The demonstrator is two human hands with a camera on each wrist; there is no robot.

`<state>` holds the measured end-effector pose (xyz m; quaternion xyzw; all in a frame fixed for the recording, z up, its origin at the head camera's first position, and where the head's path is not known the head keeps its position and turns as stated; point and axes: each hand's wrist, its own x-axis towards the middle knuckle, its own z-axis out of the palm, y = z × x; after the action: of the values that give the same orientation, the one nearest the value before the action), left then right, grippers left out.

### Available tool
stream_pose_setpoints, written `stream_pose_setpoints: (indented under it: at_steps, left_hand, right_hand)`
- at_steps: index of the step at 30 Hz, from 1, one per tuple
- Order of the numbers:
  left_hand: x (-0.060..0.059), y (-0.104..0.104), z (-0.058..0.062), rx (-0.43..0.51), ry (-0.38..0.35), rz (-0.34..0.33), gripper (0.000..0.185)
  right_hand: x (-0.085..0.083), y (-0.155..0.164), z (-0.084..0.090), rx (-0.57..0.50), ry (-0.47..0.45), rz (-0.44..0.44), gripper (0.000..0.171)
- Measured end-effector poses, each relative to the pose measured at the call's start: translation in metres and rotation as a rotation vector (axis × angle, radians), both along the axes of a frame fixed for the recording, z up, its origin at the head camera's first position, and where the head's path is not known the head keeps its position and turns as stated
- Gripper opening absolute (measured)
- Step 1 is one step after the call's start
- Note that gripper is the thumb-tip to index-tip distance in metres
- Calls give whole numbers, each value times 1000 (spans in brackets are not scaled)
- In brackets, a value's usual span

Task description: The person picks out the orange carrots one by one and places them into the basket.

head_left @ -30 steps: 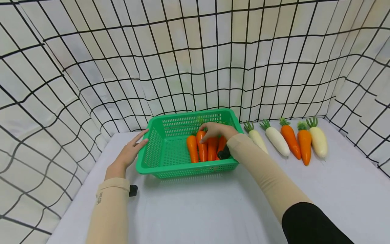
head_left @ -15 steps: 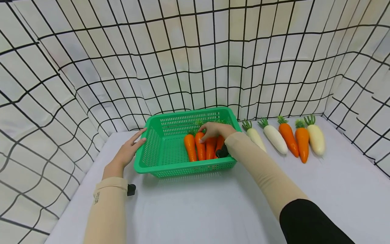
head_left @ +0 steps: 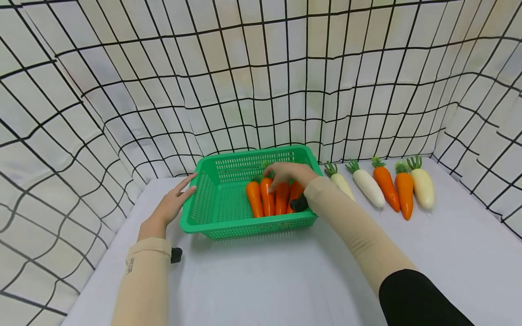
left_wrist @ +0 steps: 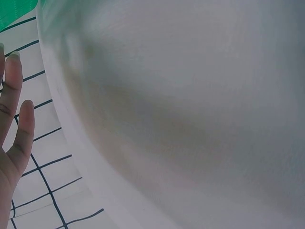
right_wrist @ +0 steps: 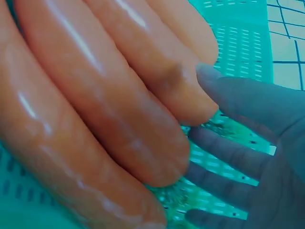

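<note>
A green plastic basket (head_left: pixel 244 228) stands on the white cloth, and several orange carrots lie side by side in its right half. My left hand (head_left: pixel 169 206) rests its fingers on the basket's left rim, fingers spread and holding nothing. Over the carrots reaches my right hand (head_left: pixel 287 172), its thumb tip on the upper end of the second carrot from the left (head_left: pixel 267 197). In the right wrist view, the fingers (right_wrist: pixel 224 188) lie fairly straight beside the carrots' leafy tops. Behind the right hand and sleeve, parts of the right-hand carrots are hidden.
Right of the basket lie two white radishes (head_left: pixel 369 190), (head_left: pixel 340 183) the nearer partly behind my sleeve, then two carrots (head_left: pixel 386 189), (head_left: pixel 404 194) and another pale radish (head_left: pixel 422 188). White cloth walls with black netting (head_left: pixel 253 81) enclose the back and sides.
Both hands keep nearly the same places at the basket. The view has shifted slightly; the carrots and radishes show no clear movement.
</note>
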<state>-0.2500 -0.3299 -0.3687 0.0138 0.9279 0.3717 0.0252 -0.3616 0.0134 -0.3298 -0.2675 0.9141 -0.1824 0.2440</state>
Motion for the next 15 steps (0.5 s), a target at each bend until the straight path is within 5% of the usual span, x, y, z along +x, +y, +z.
stream_pose_setpoints:
  at_steps: [15]
  left_hand:
    - [2, 2, -1, -3, -6, 5, 70]
  right_hand:
    - [22, 40, 40, -192, 127, 69, 55]
